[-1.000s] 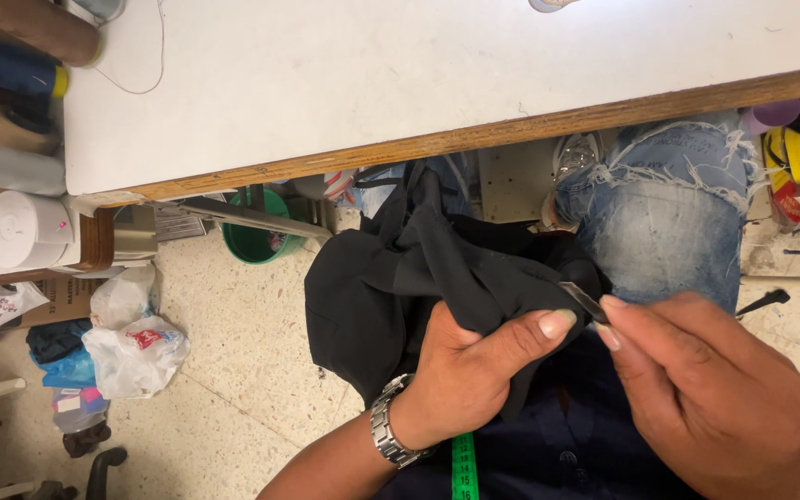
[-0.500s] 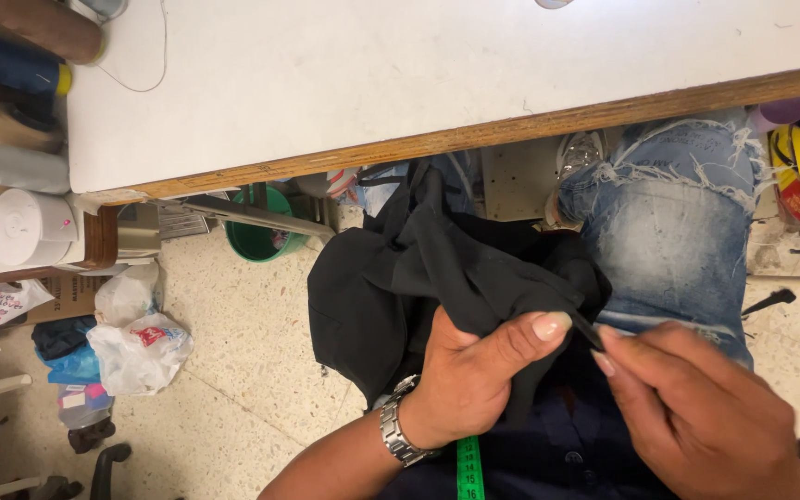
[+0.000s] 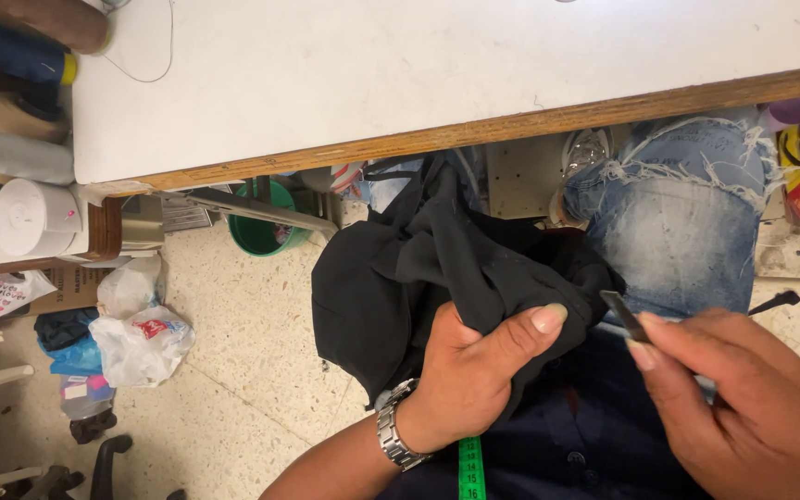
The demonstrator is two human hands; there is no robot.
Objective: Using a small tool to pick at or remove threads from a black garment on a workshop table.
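My left hand (image 3: 479, 375) grips a bunched black garment (image 3: 418, 278) in my lap, thumb pressed on a fold of it. A metal watch (image 3: 395, 431) sits on that wrist. My right hand (image 3: 752, 407) pinches a small dark metal blade-like tool (image 3: 624, 315), its tip pointing toward the fabric just right of my left thumb. The tip stands a little apart from the cloth. A green measuring tape (image 3: 470, 468) hangs down my dark shirt below the hands.
A white table (image 3: 418, 74) with a wooden edge runs above the lap. My knee in torn blue jeans (image 3: 678, 213) is at right. A green bucket (image 3: 261, 227), plastic bags (image 3: 136, 329) and fabric rolls (image 3: 11, 102) lie at left on the speckled floor.
My right hand has drawn slightly back to the right, so the tool's tip has come off the fabric. My left hand keeps its hold on the garment.
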